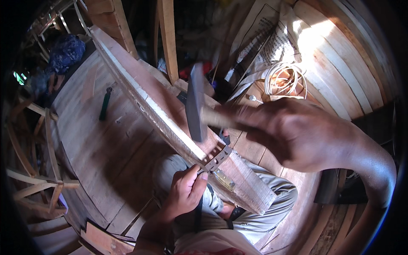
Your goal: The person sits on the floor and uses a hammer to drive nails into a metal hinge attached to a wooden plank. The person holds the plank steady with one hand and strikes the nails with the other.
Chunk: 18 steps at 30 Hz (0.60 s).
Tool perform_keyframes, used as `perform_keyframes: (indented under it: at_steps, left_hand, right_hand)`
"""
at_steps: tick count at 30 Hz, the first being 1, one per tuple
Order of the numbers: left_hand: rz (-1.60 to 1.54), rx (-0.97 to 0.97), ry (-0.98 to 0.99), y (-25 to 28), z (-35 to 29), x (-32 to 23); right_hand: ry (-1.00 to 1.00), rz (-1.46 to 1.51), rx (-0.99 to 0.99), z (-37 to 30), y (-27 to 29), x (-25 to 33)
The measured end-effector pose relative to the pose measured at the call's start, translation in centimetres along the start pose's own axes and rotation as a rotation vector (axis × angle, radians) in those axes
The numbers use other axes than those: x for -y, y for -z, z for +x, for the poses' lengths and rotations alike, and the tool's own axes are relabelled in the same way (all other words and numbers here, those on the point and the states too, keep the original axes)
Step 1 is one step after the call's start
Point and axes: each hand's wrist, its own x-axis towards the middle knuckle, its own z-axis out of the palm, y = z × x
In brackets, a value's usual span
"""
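Observation:
A long wooden beam runs from the far left to my lap, with its near end over my crossed legs. Across it lies a brown slotted metal strip. My left hand is closed, pinching the strip's left end between thumb and fingers at the beam's edge. My right hand grips the wooden handle of a hammer. The hammer's dark head hangs over the beam just beyond the strip; contact with the wood is unclear. A small yellowish metal piece sits on the beam's side below the strip.
A green-handled tool lies on the planked surface at left. Coiled white cable rests at the right, by pale curved planks. An upright post stands beyond the beam. Another person in blue patterned clothing is far left.

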Motion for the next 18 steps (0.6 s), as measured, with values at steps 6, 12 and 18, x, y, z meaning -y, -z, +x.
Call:
perform_keyframes:
  at_steps: [6, 12, 18]
  left_hand:
    - [-0.008, 0.002, -0.02, 0.0, 0.2, 0.3]
    - [0.027, -0.01, -0.035, -0.1, 0.2, 0.1]
    - [0.082, 0.013, -0.064, 0.0, 0.4, 0.0]
  right_hand:
    - [-0.099, 0.081, 0.144, -0.5, 0.2, 0.3]
    - [-0.127, 0.107, 0.114, 0.3, 0.7, 0.3]
    - [-0.056, 0.019, 0.17, 0.5, -0.1, 0.3]
